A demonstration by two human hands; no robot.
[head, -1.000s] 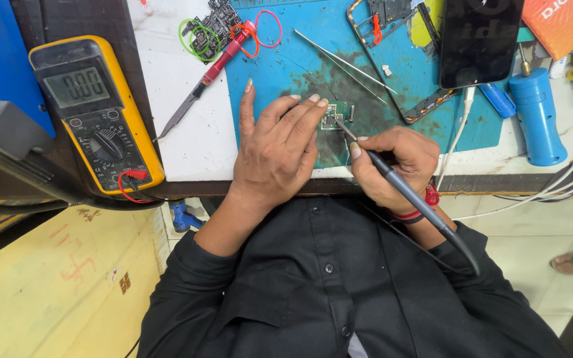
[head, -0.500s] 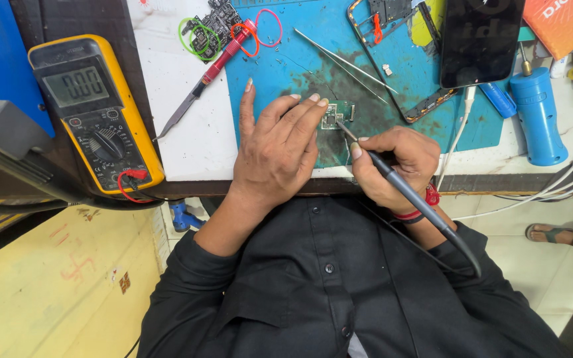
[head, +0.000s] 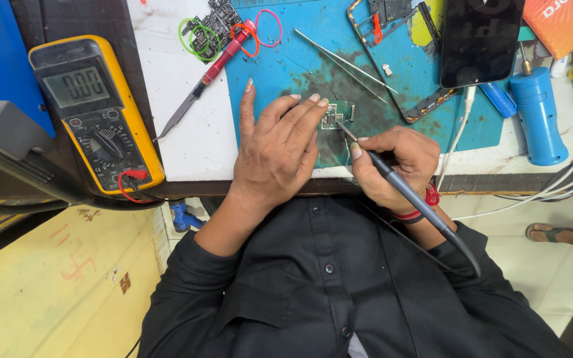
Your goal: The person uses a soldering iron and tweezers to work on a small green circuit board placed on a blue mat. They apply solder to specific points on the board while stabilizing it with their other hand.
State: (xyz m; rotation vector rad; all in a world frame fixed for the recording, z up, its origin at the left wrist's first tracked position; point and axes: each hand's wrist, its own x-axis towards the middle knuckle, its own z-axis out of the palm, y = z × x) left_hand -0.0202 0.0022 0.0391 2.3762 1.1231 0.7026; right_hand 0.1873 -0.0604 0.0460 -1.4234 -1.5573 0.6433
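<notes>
I am pinning the small circuit board (head: 337,114) flat with my left hand (head: 278,149), right hand (head: 392,162) clamped on the soldering iron (head: 406,192), steadying its tip.

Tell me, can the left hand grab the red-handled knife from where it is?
Probably yes. The left hand rests on the small circuit board, and the red-handled knife lies just beyond its thumb on the bench with nothing between them. It would have to let go of the board first.

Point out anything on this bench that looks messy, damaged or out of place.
The blue mat has a dark, sooty smear around the small circuit board under the left hand and the soldering iron. A stripped phone frame lies beside it.
</notes>
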